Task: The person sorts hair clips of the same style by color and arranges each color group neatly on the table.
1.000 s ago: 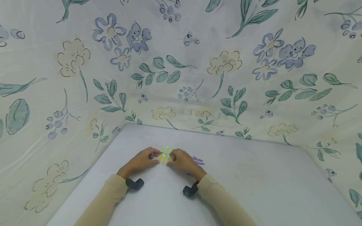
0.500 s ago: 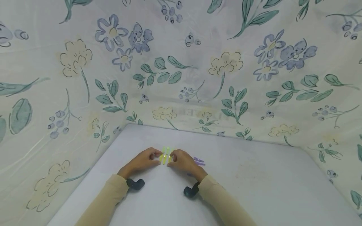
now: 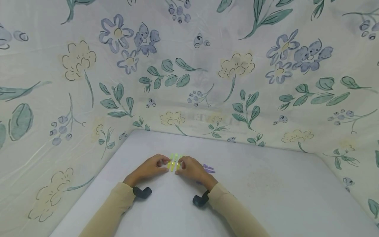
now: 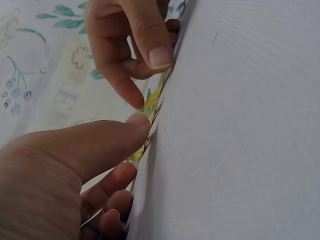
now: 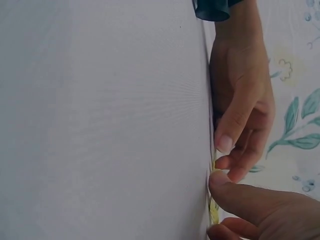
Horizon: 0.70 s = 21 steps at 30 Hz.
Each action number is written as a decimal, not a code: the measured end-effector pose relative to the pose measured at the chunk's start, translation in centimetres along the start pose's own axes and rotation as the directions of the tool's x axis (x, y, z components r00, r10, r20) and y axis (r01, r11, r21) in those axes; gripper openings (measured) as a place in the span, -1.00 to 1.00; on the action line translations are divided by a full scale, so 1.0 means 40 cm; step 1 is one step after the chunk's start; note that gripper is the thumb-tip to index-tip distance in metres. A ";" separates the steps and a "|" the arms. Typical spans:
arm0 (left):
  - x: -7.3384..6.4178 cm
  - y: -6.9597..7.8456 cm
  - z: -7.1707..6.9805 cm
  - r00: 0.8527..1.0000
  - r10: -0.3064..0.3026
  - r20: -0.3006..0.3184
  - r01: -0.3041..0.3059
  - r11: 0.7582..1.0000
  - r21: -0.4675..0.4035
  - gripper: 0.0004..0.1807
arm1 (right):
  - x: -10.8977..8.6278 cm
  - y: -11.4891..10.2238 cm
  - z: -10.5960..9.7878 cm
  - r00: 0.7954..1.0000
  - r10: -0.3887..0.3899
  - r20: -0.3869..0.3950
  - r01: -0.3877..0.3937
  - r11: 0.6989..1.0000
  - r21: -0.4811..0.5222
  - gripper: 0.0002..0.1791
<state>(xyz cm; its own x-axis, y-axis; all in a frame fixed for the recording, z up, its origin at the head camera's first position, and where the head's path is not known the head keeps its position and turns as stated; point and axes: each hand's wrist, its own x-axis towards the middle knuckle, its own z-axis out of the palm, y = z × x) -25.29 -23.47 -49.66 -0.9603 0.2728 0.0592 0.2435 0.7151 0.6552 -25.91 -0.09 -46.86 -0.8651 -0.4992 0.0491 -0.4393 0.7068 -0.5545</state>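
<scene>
In the head view, yellow snap hair clips (image 3: 173, 167) lie in a short row on the white table, with light green hair clips (image 3: 176, 157) in another row just beyond them. My left hand (image 3: 150, 167) pinches the yellow clip at the row's left end between thumb and fingers. At the right end, my right hand (image 3: 191, 168) has its thumb and index finger on another yellow clip. Both wrist views show yellow clips (image 4: 152, 102) low and edge-on between the two hands, with fingertips covering parts of them.
Purple hair clips (image 3: 208, 168) lie right of the right hand, one more partly hidden under that wrist. The white table (image 3: 266, 191) meets a floral cloth backdrop (image 3: 204, 82) behind and at the sides. A dark wrist camera (image 3: 142, 193) sits on the left wrist.
</scene>
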 end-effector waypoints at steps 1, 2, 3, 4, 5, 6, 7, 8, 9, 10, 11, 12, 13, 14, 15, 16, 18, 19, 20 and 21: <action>0.001 -0.001 0.002 1.000 -0.002 0.004 0.002 1.000 -0.002 -0.55 | -0.002 0.000 -0.001 1.000 0.000 0.001 0.000 1.000 0.006 -0.44; 0.000 0.000 0.003 1.000 -0.007 0.006 0.007 1.000 -0.003 -0.55 | -0.004 0.000 -0.003 1.000 0.001 0.003 -0.001 1.000 0.014 -0.43; 0.000 0.001 0.004 1.000 -0.010 0.009 0.010 1.000 -0.003 -0.55 | -0.007 0.001 -0.005 1.000 0.006 0.008 -0.006 1.000 0.023 -0.43; 0.000 0.002 0.005 1.000 -0.016 0.010 0.016 1.000 -0.004 -0.55 | -0.010 0.001 -0.008 1.000 0.011 0.013 -0.011 0.999 0.033 -0.44; 0.000 0.002 0.006 1.000 -0.018 0.011 0.018 1.000 -0.005 -0.56 | -0.013 0.002 -0.013 1.000 0.009 0.017 -0.010 0.999 0.044 -0.45; 0.001 0.003 0.007 1.000 -0.022 0.012 0.022 1.000 -0.008 -0.56 | -0.017 0.002 -0.019 1.000 0.006 0.022 -0.008 0.998 0.055 -0.46; 0.000 0.004 0.007 1.000 -0.020 0.011 0.020 1.000 -0.003 -0.56 | -0.022 0.003 -0.026 1.000 0.004 0.027 -0.006 0.998 0.059 -0.47; 0.000 0.003 0.007 1.000 -0.014 0.012 0.014 1.000 0.000 -0.56 | -0.028 0.003 -0.034 1.000 -0.002 0.028 0.000 0.998 0.062 -0.48; 0.000 0.003 0.007 1.000 -0.014 0.013 0.014 1.000 0.001 -0.57 | -0.034 0.005 -0.042 1.000 -0.006 0.028 0.004 0.998 0.062 -0.49; 0.001 0.003 0.007 1.000 -0.013 0.013 0.013 1.000 0.000 -0.56 | -0.040 0.007 -0.052 1.000 -0.016 0.024 0.014 0.998 0.061 -0.50; 0.001 0.002 0.007 1.000 -0.011 0.014 0.011 1.000 0.000 -0.56 | -0.047 0.008 -0.064 0.999 -0.027 0.020 0.026 0.998 0.059 -0.51; 0.002 0.002 0.008 1.000 -0.012 0.015 0.012 1.000 0.005 -0.56 | -0.054 0.009 -0.075 0.999 -0.029 0.015 0.028 0.998 0.059 -0.52; 0.003 0.001 0.008 1.000 -0.012 0.014 0.012 1.000 0.008 -0.56 | -0.061 0.011 -0.087 0.999 -0.033 0.008 0.033 0.998 0.059 -0.52; 0.004 0.000 0.009 1.000 -0.016 0.016 0.016 1.000 0.008 -0.56 | -0.069 0.014 -0.098 0.999 -0.039 0.002 0.038 0.997 0.060 -0.53; 0.005 -0.002 0.009 1.000 -0.022 0.014 0.022 1.000 0.010 -0.57 | -0.077 0.017 -0.109 0.999 -0.038 -0.003 0.038 0.997 0.060 -0.53; 0.006 -0.003 0.008 1.000 -0.023 0.013 0.023 1.000 0.013 -0.57 | -0.087 0.019 -0.120 0.999 -0.038 -0.008 0.039 0.997 0.065 -0.53; 0.007 -0.005 0.007 1.000 -0.025 0.010 0.025 1.000 0.020 -0.57 | -0.108 0.026 -0.140 0.999 -0.035 -0.021 0.036 0.997 0.067 -0.55; 0.007 -0.006 0.005 1.000 -0.023 0.010 0.023 1.000 0.020 -0.56 | -0.119 0.030 -0.149 0.999 -0.036 -0.028 0.038 0.997 0.068 -0.56; 0.007 -0.007 0.003 1.000 -0.024 0.010 0.024 1.000 0.018 -0.56 | -0.131 0.034 -0.158 0.999 -0.037 -0.036 0.039 0.997 0.067 -0.57; 0.007 -0.009 0.001 1.000 -0.020 0.008 0.019 1.000 0.023 -0.56 | -0.142 0.038 -0.166 0.998 -0.037 -0.045 0.040 0.997 0.066 -0.59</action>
<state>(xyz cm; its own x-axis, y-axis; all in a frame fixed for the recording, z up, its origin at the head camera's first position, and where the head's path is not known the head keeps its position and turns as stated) -25.65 -23.61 -49.90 -0.9637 0.2639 0.0402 0.2278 0.7346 0.6391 -23.25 7.16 -42.48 -0.8580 -0.5023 0.1071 -0.4569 0.6513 -0.6059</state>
